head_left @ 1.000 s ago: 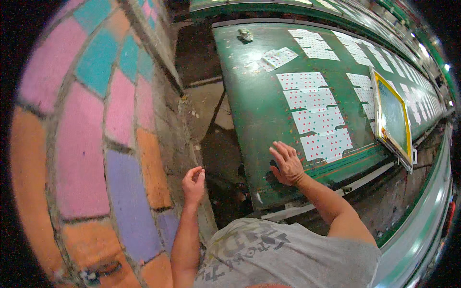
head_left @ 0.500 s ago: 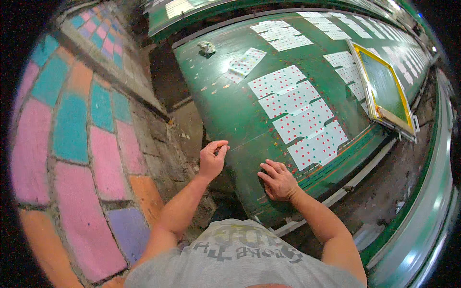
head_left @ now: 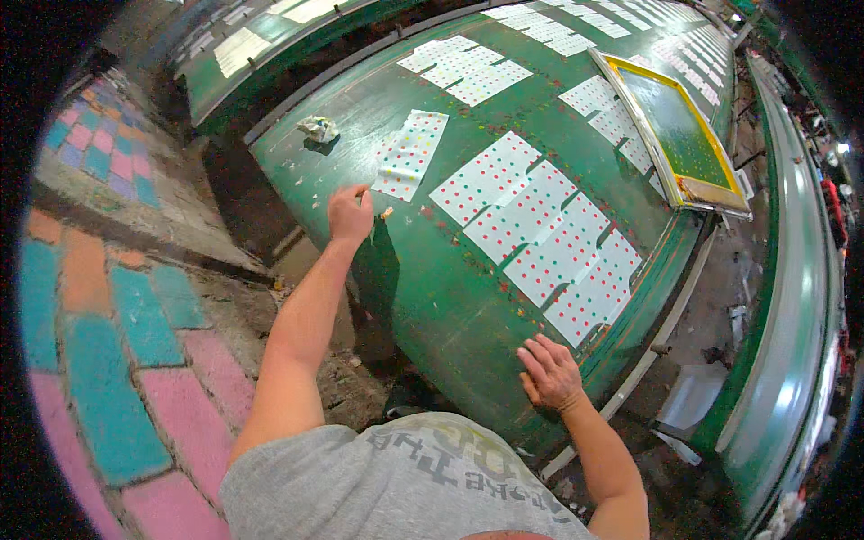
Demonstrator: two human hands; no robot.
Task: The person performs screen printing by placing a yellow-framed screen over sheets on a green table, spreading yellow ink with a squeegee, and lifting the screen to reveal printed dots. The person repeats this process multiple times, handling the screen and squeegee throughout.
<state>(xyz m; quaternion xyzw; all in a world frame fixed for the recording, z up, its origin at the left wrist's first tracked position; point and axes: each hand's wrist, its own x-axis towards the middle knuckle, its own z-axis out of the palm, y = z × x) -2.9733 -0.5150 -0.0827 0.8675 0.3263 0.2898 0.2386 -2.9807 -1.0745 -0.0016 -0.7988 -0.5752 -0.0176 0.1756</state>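
My left hand point(head_left: 350, 216) reaches over the left part of the green table point(head_left: 432, 333), its fingers curled together. Their tips are close to the lower corner of a loose white sheet with coloured dots point(head_left: 410, 156); whether they touch it, or pinch anything small, I cannot make out. At the table's near edge my right hand point(head_left: 553, 373) rests with its fingers stretched out and holds nothing. Just beyond it lies a group of white cut sheets with red and green dots point(head_left: 549, 236).
A yellow-edged screen frame point(head_left: 679, 135) lies tilted over more sheets on the right. A crumpled wad point(head_left: 319, 129) sits at the far left of the table. Further dotted sheets point(head_left: 463, 69) run toward the back. Coloured paving point(head_left: 108, 396) is at left, a pale rail point(head_left: 792, 351) at right.
My left hand has moved forward across the table to the loose dotted sheet. My right hand has slid slightly right and nearer along the edge. The view has turned.
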